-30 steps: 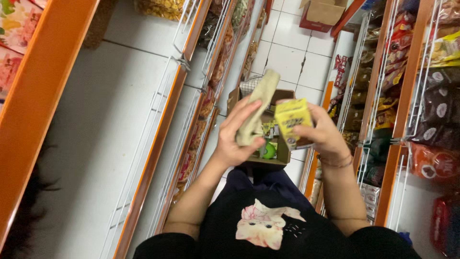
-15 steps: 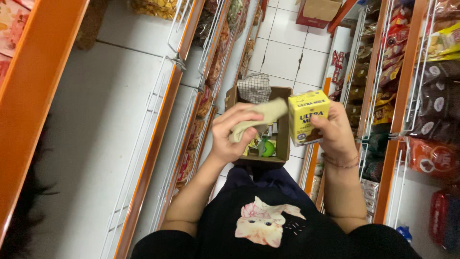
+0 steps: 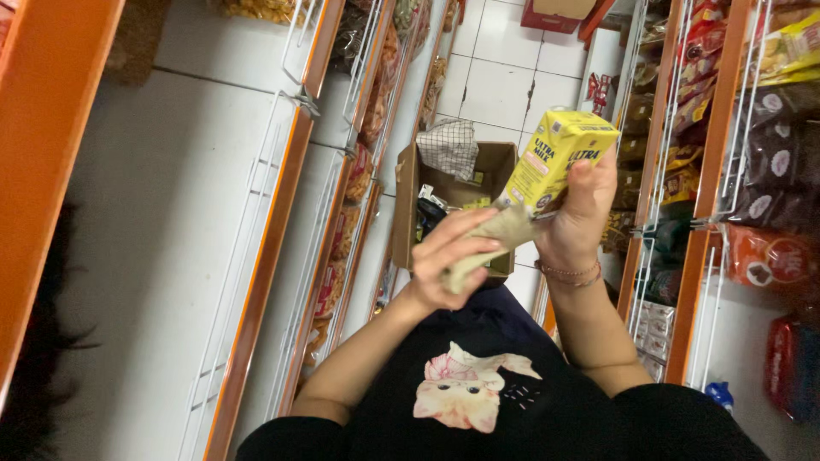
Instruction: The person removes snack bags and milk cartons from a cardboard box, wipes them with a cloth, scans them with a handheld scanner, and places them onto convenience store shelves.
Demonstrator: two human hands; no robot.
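Note:
My right hand (image 3: 579, 218) holds a small yellow drink carton (image 3: 557, 158) up at chest height, tilted to the right. My left hand (image 3: 448, 260) grips a greyish-beige cloth (image 3: 489, 243) and presses its end against the lower edge of the carton. Below both hands an open brown cardboard box (image 3: 408, 201) stands on the floor, with small packets and a checked cloth (image 3: 449, 147) inside it. My black shirt with a cat print fills the bottom of the view.
I stand in a narrow shop aisle with a white tiled floor (image 3: 504, 81). Orange-edged shelves with wire fronts run along the left (image 3: 282, 256), holding snack packets. Shelves on the right (image 3: 709, 196) hold dark and red bags. A red box (image 3: 559, 13) lies far down the aisle.
My right hand has raised the yellow carton higher and tilted it. My left hand moved the cloth from above the box down to the carton's lower edge.

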